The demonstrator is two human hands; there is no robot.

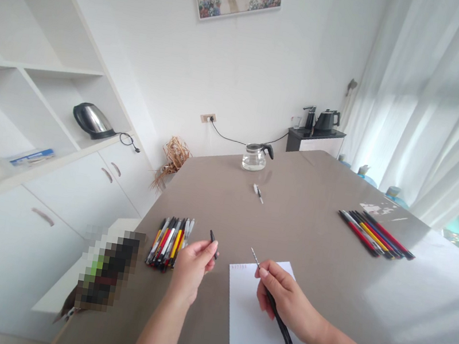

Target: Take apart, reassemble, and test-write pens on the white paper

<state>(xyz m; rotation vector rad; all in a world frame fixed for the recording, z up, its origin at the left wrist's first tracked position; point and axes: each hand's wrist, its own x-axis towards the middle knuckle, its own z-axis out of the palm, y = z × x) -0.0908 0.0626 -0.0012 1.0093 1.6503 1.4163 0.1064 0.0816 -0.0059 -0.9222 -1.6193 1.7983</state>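
My left hand [196, 265] is closed, pinching a short black tapered pen part [213, 238] between thumb and fingers. In my right hand [278, 287] is a black pen barrel [281, 323], slanting down to the right. A thin refill [256, 255] with what looks like a spring around it pokes out of its upper end. The two pieces are apart. Below my right hand lies a white sheet of paper [246, 314] with a row of small reddish marks near its top left corner. Left of my left hand is a row of several pens [167, 240] in mixed colours.
Several more pens [376, 235] lie at the right of the brown table [294, 205]. A single white pen-like piece [258, 193] lies near a glass pot [254, 157] at the back. A pixelated item [109, 272] sits at the left edge.
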